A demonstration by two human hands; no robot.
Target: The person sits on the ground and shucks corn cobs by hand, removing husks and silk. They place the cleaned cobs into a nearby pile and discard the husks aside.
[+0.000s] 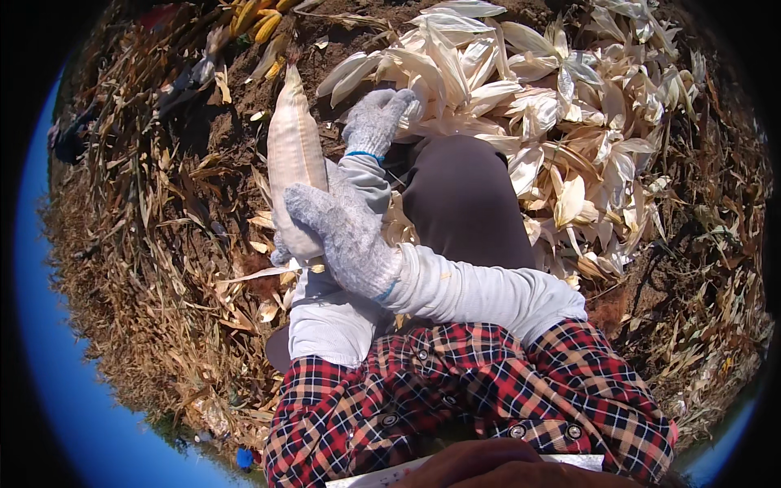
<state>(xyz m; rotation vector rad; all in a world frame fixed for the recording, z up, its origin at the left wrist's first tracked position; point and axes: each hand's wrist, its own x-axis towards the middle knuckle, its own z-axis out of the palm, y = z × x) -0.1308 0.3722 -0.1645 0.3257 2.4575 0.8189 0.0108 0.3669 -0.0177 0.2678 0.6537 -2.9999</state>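
Note:
An ear of maize [297, 146] is still wrapped in its thin, pale inner husk, with dark silk at its tip. My right hand [351, 238], in a grey knitted glove, grips it near the base. The thumb lies across the front and fingertips show at the far side. My left arm passes beneath the right hand. My gloved left hand [378, 119] is stretched forward beside the heap of dry husks [476, 79], its fingers bent towards them. Whether it holds a husk I cannot tell. A narrow husk strip [262, 274] sticks out below the ear's base.
My bent knee [467, 201] in dark trousers rises between the right forearm and the husks. Bare yellow maize ears [259, 18] lie on the soil at the top. Dry maize stalks [152, 244] cover the ground at the left.

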